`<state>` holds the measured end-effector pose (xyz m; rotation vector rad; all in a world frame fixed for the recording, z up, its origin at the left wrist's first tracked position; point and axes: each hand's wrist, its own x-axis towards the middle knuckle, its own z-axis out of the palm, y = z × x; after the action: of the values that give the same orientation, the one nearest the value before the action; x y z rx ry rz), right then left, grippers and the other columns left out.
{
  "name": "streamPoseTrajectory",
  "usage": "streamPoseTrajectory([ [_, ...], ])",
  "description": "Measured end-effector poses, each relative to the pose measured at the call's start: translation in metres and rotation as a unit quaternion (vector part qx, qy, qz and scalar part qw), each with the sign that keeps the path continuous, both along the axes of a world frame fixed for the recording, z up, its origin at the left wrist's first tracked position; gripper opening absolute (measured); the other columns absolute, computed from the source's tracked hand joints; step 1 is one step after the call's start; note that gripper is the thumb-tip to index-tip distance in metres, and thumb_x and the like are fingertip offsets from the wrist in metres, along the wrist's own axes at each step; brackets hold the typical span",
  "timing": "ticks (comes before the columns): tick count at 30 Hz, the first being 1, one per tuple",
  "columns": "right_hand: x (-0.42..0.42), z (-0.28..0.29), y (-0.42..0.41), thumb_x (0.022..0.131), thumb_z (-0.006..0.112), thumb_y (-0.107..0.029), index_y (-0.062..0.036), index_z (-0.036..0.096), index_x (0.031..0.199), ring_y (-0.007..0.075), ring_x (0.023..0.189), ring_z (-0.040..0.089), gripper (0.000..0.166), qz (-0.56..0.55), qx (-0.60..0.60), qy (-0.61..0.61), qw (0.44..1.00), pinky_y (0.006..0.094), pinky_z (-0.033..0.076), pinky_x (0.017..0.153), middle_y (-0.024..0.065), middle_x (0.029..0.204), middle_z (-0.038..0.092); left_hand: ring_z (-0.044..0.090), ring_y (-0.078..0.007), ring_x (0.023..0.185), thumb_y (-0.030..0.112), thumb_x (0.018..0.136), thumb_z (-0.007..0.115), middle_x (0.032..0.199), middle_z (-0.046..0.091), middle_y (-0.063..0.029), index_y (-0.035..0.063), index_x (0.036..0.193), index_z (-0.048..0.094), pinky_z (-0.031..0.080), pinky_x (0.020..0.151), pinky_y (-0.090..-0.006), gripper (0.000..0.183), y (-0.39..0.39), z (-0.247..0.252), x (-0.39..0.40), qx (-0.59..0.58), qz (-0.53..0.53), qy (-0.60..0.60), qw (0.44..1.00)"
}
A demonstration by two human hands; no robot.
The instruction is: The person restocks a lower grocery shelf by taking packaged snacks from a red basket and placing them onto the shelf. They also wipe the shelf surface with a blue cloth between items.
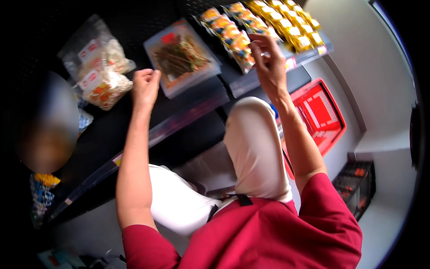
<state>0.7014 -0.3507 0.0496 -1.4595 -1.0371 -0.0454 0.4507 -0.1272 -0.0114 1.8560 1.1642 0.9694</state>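
Note:
My left hand (145,86) hangs over a black shelf with its fingers curled in. Its thumb side is close to the left edge of a translucent plastic box (184,57) that holds brown sticks and other packed food. Whether it touches the box or pinches something is not clear. To its left lie clear plastic bags of pale food pieces (105,82) with white-and-red labels. My right hand (271,65) is raised with bent, parted fingers and nothing visible in it. It overlaps the edge of a row of orange-and-white packets (231,35), and contact cannot be judged.
Rows of gold packets (289,25) stand at the far right of the shelf. A clear label strip (188,116) runs along its front edge. A red plastic basket (317,116) is on the floor to the right, with a black crate (356,188) nearer. My bent knee (253,134) is against the shelf area.

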Motion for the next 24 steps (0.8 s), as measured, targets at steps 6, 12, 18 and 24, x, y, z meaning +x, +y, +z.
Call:
streamPoseTrajectory([
  [6,0.092,-0.099,-0.145,0.098,0.058,-0.019,-0.0009,0.059,0.120,0.0121,0.083,0.064,0.028,-0.184,0.002,0.201,0.962,0.0231,0.055,0.063,0.0091,0.100,0.067,0.060,-0.0119,0.088,0.037,0.093,0.068,0.100,0.064,-0.0059,0.0030,0.120,0.059,0.049,0.068,-0.0257,0.045,-0.018,0.030,-0.015,-0.012,-0.003,0.003,1.000],
  [12,0.137,-0.307,-0.289,0.094,0.058,-0.024,-0.0088,0.061,0.113,0.0153,0.086,0.062,0.025,-0.270,-0.261,0.483,0.791,0.0429,0.058,0.073,0.0030,0.088,0.057,0.044,0.0005,0.063,0.024,0.097,0.064,0.090,0.059,0.0020,0.0047,0.120,0.061,0.030,0.051,-0.0142,0.031,-0.063,0.053,-0.002,-0.020,-0.052,-0.085,0.995],
  [18,0.124,-0.412,-0.294,0.084,0.071,-0.031,-0.0050,0.047,0.138,0.0377,0.120,0.052,0.064,-0.260,-0.395,0.582,0.661,0.0594,0.047,0.092,0.0228,0.138,0.048,0.046,0.0001,0.062,0.019,0.100,0.058,0.099,0.060,-0.0029,0.0045,0.124,0.062,0.033,0.047,-0.0142,0.028,-0.063,0.049,-0.006,0.000,-0.055,-0.071,0.996],
  [24,0.135,-0.486,-0.310,0.072,0.075,-0.043,-0.0008,0.072,0.107,0.0306,0.096,0.069,0.054,-0.432,-0.495,0.453,0.602,0.0377,0.054,0.084,0.0210,0.106,0.071,0.045,0.0004,0.060,0.019,0.100,0.058,0.097,0.060,-0.0029,0.0032,0.123,0.060,0.032,0.048,-0.0141,0.028,-0.066,0.041,0.009,-0.030,-0.054,-0.068,0.996],
])
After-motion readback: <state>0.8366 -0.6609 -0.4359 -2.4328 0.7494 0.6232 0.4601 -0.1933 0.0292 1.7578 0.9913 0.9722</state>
